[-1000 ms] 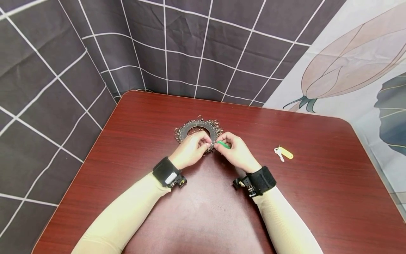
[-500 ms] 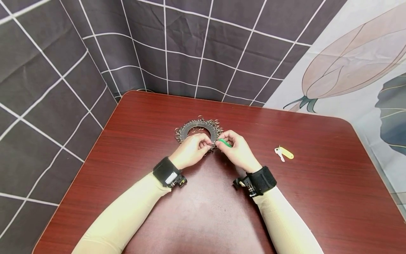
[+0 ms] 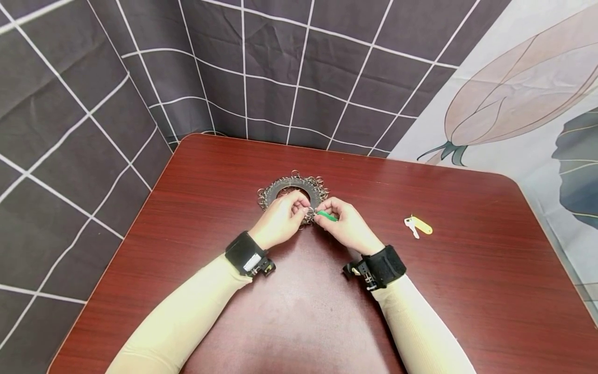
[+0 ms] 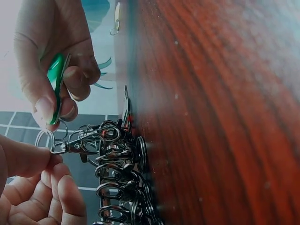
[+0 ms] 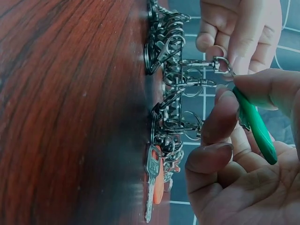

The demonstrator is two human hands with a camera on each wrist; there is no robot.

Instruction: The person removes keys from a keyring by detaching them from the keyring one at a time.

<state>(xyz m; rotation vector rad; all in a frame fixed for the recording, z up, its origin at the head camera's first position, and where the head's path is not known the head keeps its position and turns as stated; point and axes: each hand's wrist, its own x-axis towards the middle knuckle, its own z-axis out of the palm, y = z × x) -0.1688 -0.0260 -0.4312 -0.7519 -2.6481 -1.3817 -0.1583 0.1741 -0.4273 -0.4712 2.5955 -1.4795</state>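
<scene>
Since the earlier frames, both hands are seen shifted slightly leftward over the near rim of the ring holder (image 3: 291, 189), the green key tag (image 3: 327, 216) now lying lower and nearer the left fingertips. The left hand (image 3: 280, 221) is closed in a pinch on a small split ring (image 4: 45, 138) joined to a swivel clasp (image 4: 79, 142); its thumb and forefinger are pressed together, the remaining fingers curled beneath. The right hand (image 3: 348, 226) is clenched around the green key tag, held edgewise between thumb and forefinger, its tip brought against the split ring. Whether the tag's own ring is threaded through is hidden by the fingertips. Both wrists are raised just above the table (image 3: 467, 291) and carry black straps. The ring holder is largely covered by the hands in the head view; in the wrist views its clasps appear as a dense, partly blurred stack, with a red-tagged key (image 5: 154, 180) hanging at the near end. A yellow-tagged key (image 3: 417, 225) lies well apart, right of the right hand.
</scene>
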